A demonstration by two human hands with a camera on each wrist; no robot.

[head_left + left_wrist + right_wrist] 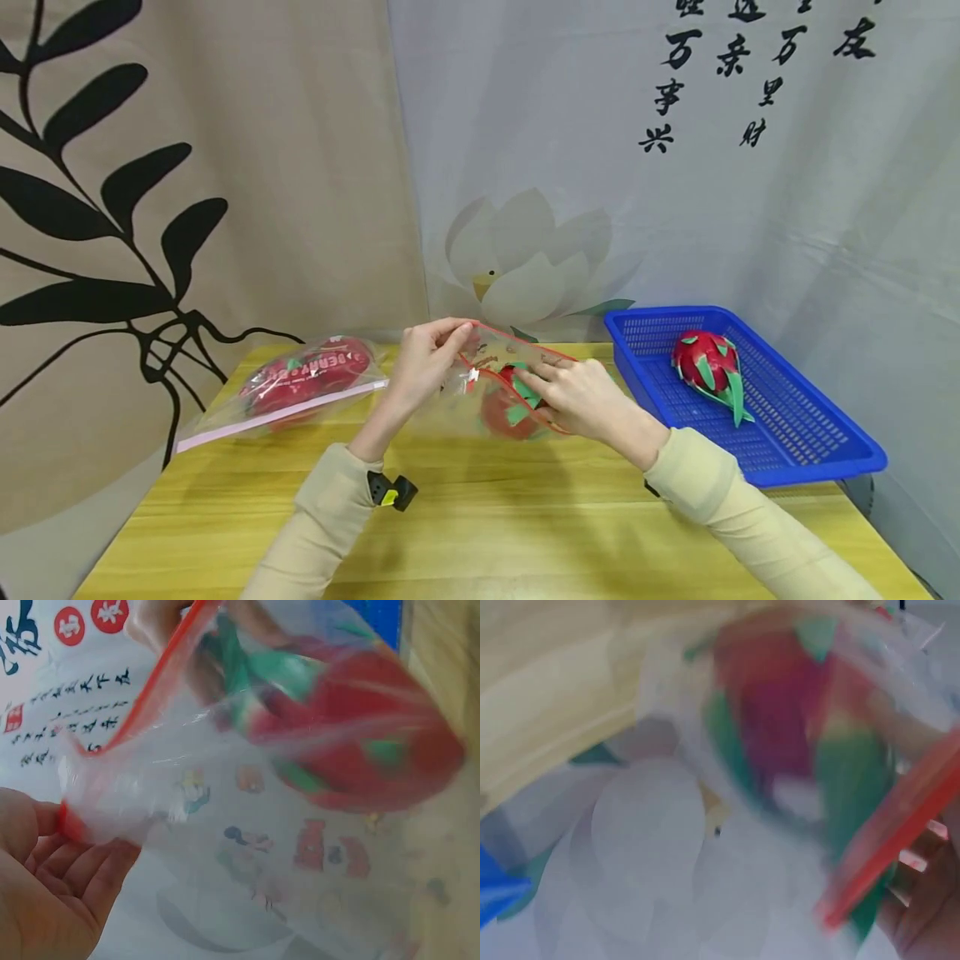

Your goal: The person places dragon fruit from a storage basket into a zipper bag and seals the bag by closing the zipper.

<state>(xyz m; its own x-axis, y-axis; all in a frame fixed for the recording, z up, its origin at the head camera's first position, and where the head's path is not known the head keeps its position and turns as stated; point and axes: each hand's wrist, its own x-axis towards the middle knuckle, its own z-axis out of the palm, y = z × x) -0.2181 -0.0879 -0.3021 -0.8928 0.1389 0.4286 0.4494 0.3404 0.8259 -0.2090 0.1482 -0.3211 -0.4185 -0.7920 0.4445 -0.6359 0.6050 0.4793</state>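
A clear zip bag (450, 400) with a red-edged mouth hangs over the table, a red dragon fruit (510, 412) with green leaf scales inside it. My left hand (427, 358) pinches one corner of the bag's red edge, as the left wrist view also shows (60, 885). Through the mouth reach the fingers of my right hand (577, 396), gripping the fruit by its green leaves. In the left wrist view the dragon fruit (360, 727) lies tilted behind the film. The right wrist view is blurred, and the red zip strip (900, 825) partly covers that hand.
At the left lies another clear bag (281, 417) with a pink strip and red fruit inside. A blue plastic basket (810, 417) stands at the right, holding one more dragon fruit (705, 362). Behind the wooden table (510, 533) hangs a printed curtain (525, 100).
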